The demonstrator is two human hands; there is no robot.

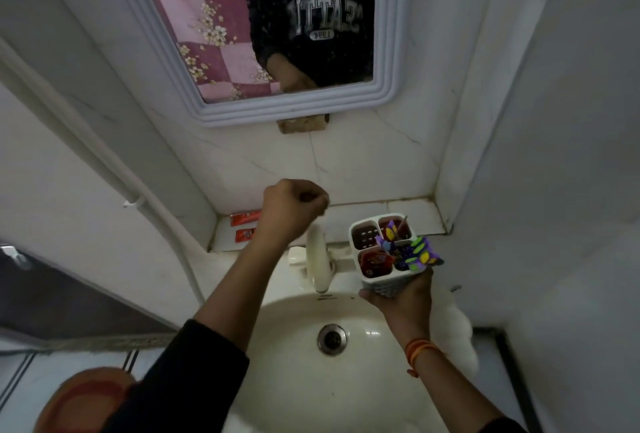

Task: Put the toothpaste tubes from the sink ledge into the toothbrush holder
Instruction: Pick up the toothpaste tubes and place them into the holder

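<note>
My right hand point(403, 297) grips the white four-compartment toothbrush holder point(379, 285) from below, held over the basin's right rim. A purple and green tube point(417, 252) sticks out of its front right compartment, and a red tube point(375, 261) sits in the front left one. My left hand point(292, 205) hovers as a closed fist above the ledge, with nothing visible in it. Two red toothpaste tubes point(245, 217) point(245, 234) lie on the tiled ledge point(408, 216) just left of that hand.
A white tap point(317, 259) rises between my arms behind the basin point(294, 356) with its metal drain point(331, 339). A framed mirror point(214, 100) hangs on the tiled wall above. A white pipe point(104, 162) runs down the left wall.
</note>
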